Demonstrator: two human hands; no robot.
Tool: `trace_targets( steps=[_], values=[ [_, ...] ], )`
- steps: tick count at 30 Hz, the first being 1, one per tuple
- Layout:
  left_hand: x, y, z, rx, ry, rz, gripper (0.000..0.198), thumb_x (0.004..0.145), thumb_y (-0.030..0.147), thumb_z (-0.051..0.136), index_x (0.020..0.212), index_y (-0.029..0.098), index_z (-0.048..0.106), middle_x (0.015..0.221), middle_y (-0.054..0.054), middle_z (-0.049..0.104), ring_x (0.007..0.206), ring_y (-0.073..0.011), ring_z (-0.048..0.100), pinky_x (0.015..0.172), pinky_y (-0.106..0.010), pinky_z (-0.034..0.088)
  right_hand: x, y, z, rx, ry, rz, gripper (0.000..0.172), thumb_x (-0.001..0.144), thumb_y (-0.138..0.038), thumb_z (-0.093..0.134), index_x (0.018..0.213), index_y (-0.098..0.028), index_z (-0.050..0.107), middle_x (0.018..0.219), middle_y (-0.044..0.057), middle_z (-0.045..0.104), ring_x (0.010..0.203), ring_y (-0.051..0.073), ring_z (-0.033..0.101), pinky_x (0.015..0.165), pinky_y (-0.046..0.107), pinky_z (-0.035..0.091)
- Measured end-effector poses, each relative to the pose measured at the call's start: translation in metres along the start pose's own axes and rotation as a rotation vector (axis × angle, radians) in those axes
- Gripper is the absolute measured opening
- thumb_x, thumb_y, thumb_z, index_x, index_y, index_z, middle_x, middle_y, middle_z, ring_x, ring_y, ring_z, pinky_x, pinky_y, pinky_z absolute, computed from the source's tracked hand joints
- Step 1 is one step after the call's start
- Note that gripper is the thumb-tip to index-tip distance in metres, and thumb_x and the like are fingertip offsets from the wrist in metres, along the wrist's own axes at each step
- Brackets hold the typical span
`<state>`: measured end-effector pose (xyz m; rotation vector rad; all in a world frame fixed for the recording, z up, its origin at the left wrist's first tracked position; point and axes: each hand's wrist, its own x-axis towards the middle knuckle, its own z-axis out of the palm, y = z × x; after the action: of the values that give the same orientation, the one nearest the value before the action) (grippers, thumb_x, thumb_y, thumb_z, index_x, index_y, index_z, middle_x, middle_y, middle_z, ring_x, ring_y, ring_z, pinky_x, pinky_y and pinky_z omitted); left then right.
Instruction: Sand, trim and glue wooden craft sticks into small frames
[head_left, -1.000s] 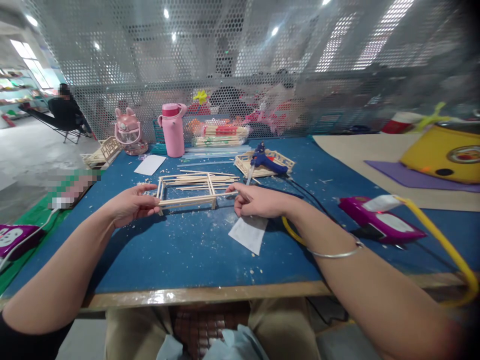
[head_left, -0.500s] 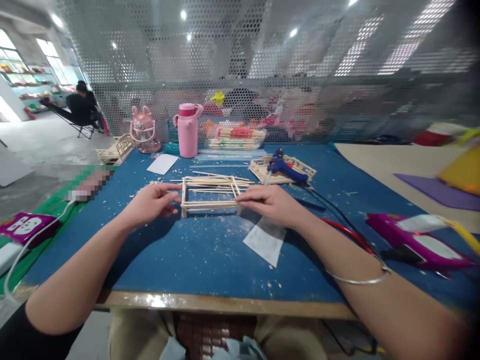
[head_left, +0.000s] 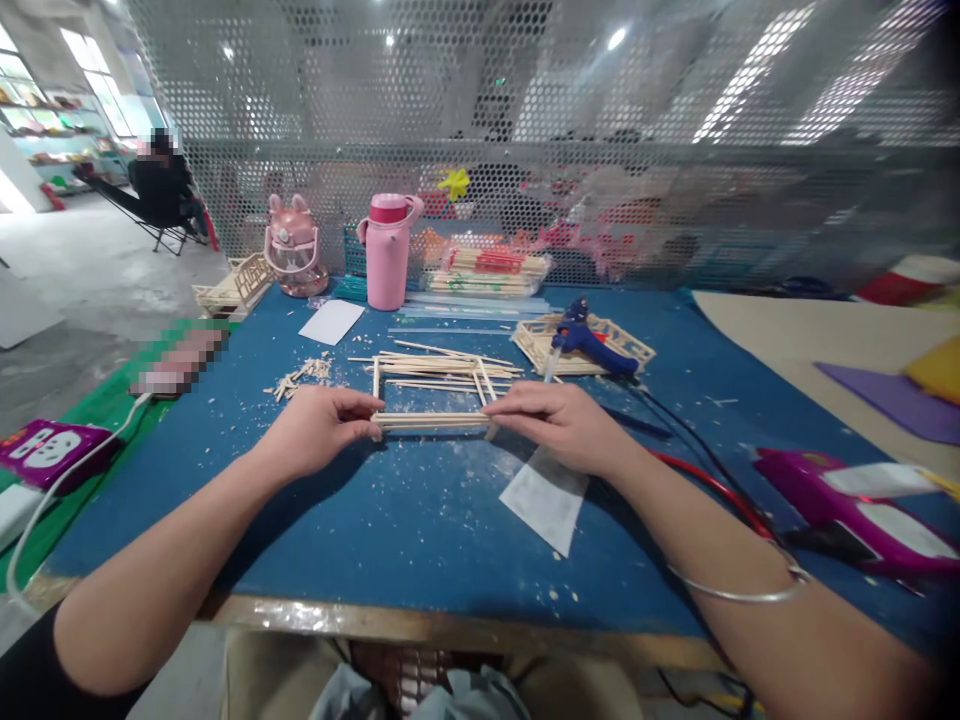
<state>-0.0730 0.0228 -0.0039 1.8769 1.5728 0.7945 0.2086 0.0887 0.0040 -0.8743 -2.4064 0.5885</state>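
Note:
A small frame of pale wooden sticks (head_left: 431,421) stands on the blue table top, between my two hands. My left hand (head_left: 324,425) pinches its left front corner with thumb and fingertips. At the right front corner, the fingers of my right hand (head_left: 551,415) are closed on the frame. Behind the frame lies a loose pile of thin sticks (head_left: 450,366). Short stick scraps (head_left: 301,376) are heaped beyond my left hand. A blue glue gun (head_left: 596,345) rests on a wooden lattice piece (head_left: 534,343) at the back right.
A pink bottle (head_left: 387,260) and a clear pink cup (head_left: 294,255) stand at the back. White paper (head_left: 544,500) lies by my right forearm. Purple power strips (head_left: 60,445) flank the table, with cables at right. A person (head_left: 161,185) sits far left.
My left hand has closed from loosely apart beside the frame to a pinch on its left front corner. The view has shifted slightly; my right hand still grips the right side.

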Motion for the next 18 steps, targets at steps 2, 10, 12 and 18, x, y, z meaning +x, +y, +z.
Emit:
trace_targets(
  steps=[2,10,12,18],
  values=[
    [0.000,0.001,-0.002,0.001,-0.005,-0.011,0.032,0.070,0.035,0.062,0.097,0.019,0.070,0.088,-0.004,0.073,0.078,-0.0198,0.066,0.076,-0.033,0.050,0.000,-0.001,0.000,-0.004,0.002,0.013,0.021,0.079,-0.028,0.054,0.084,-0.021,0.073,0.069,0.004,0.066,0.062,0.013,0.059,0.058,0.025,0.044],
    [-0.002,0.008,-0.005,0.158,0.014,0.072,0.024,0.076,0.036,0.057,0.089,0.022,0.072,0.086,-0.002,0.073,0.076,-0.0176,0.066,0.074,-0.029,0.049,0.001,-0.006,0.002,-0.032,0.032,0.026,0.020,0.079,-0.025,0.053,0.082,-0.022,0.073,0.069,0.003,0.067,0.064,0.014,0.060,0.059,0.025,0.044],
    [-0.004,0.011,-0.005,0.191,0.019,0.085,0.024,0.077,0.036,0.055,0.087,0.022,0.072,0.084,-0.001,0.074,0.074,-0.0168,0.066,0.070,-0.027,0.049,0.001,-0.007,0.003,-0.029,0.020,0.031,0.019,0.079,-0.024,0.054,0.081,-0.022,0.072,0.070,0.003,0.068,0.065,0.013,0.061,0.060,0.024,0.044],
    [-0.008,0.013,-0.002,0.212,0.068,0.028,0.031,0.077,0.040,0.054,0.094,0.021,0.071,0.084,-0.004,0.074,0.070,-0.0186,0.066,0.064,-0.028,0.049,0.001,-0.010,0.002,-0.012,0.013,0.061,0.018,0.078,-0.021,0.055,0.082,-0.020,0.072,0.076,0.004,0.069,0.069,0.013,0.062,0.064,0.024,0.045]
  ],
)
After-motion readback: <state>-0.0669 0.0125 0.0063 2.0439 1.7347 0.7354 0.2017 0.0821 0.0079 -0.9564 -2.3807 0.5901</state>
